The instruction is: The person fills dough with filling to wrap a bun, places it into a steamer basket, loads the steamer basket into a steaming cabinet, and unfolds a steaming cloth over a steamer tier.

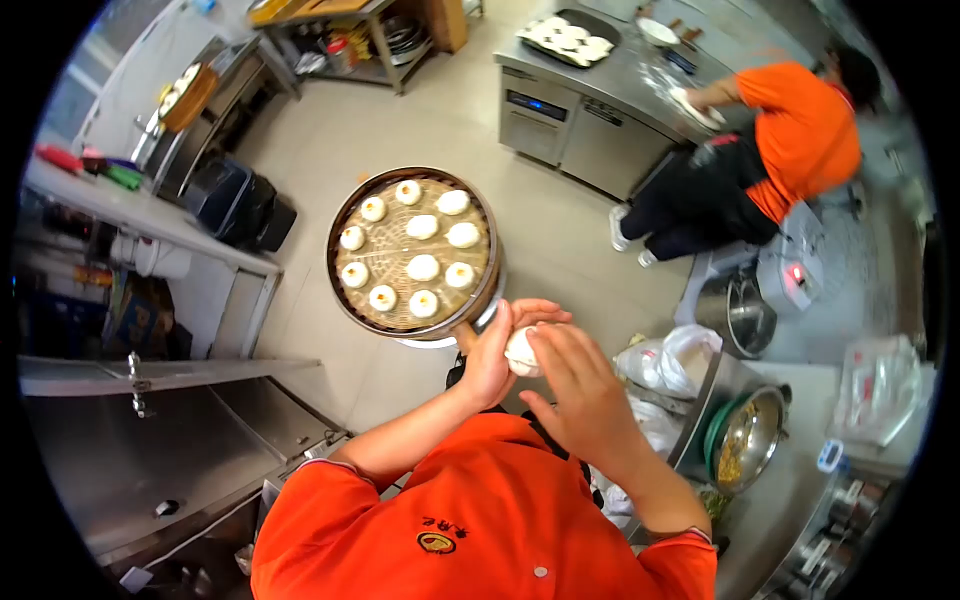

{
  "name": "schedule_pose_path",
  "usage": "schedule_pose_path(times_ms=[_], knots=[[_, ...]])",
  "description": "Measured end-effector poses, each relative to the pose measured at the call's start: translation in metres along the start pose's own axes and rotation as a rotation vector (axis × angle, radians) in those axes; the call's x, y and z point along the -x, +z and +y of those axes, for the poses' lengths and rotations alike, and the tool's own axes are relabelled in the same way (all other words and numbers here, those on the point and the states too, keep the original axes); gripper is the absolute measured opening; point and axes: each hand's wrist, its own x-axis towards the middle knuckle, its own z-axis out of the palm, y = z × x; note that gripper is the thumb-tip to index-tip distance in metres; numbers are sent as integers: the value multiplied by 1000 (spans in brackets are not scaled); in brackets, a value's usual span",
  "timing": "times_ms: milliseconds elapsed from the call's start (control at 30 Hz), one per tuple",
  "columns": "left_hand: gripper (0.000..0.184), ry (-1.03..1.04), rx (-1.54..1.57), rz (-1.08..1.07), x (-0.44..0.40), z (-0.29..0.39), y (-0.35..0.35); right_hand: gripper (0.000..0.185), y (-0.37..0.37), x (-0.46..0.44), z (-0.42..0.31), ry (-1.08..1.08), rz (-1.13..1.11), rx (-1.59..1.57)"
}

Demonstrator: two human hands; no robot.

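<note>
A white dough bun [521, 353] is held between my two hands in front of my chest. My left hand [488, 350] cups it from the left side. The fingers of my right hand [583, 388] lie over its right side, with the thumb held apart below. Just beyond my left hand stands a round steamer [331, 250] with a woven base. Several white buns [423, 267] are spread over that base, spaced apart, and some carry a small orange spot on top.
At upper right, a person in an orange shirt [805, 140] works at a steel counter [630, 75] holding a black tray of white pieces [568, 38]. A metal bowl [750, 440] and plastic bags [665, 365] are on my right. A black bin [235, 205] stands left.
</note>
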Motion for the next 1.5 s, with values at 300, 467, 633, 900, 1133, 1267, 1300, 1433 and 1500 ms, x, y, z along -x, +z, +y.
schedule_pose_path(times_ms=[300,467,633,900,1133,1267,1300,1433,1500], knots=[[63,14,122,607,3,65,-229,48,197,-195,25,-94,-127,-67],[45,43,12,985,92,72,-325,47,336,-302,85,-170,-158,-37],[42,33,-15,1145,140,77,-355,58,426,-358,127,-202,-206,284],[18,131,-341,889,50,87,-387,40,290,-240,87,78,-85,-6],[31,347,-1276,600,-84,159,-392,30,218,-74,99,533,-105,33],[39,339,-1517,602,-139,169,-395,28,215,19,113,918,28,-58],[45,354,-1582,599,-154,157,-413,28,220,49,116,932,52,-54],[57,59,-1767,511,-183,154,-423,32,232,123,118,1189,91,-86],[64,39,-1804,457,-193,144,-449,34,247,157,124,1223,18,-47]])
